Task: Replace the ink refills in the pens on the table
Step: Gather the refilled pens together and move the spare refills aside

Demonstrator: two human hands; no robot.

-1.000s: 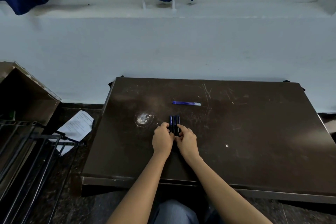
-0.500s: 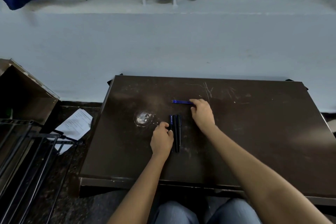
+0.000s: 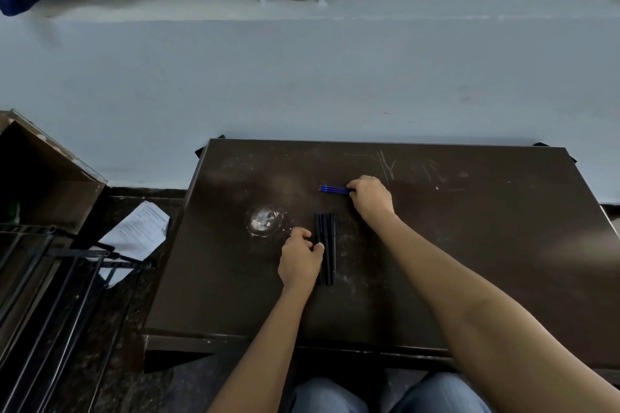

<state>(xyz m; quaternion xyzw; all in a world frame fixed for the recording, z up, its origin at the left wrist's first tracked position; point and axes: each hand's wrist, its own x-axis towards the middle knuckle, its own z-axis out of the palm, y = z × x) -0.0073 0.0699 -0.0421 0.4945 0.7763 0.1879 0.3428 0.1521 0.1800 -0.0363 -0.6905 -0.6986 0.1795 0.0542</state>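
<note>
Three dark pens [image 3: 327, 245] lie side by side, pointing away from me, near the middle of the dark brown table [image 3: 469, 261]. My left hand [image 3: 299, 261] rests at their left side, thumb and fingers touching the leftmost pen. Farther back lies a small bundle of blue ink refills [image 3: 332, 190], pointing left to right. My right hand [image 3: 370, 198] is on the right end of the refills, fingers curled over them.
A round whitish stain [image 3: 265, 221] marks the table left of the pens. A white wall stands just behind the table. On the floor at the left are a sheet of paper [image 3: 137, 231], a black wire rack [image 3: 50, 278] and a cardboard box [image 3: 43, 178].
My right hand left the pens and reached back to the blue refills, now closing over their right end. My left hand stayed at the pens. The camera tilted down slightly.
</note>
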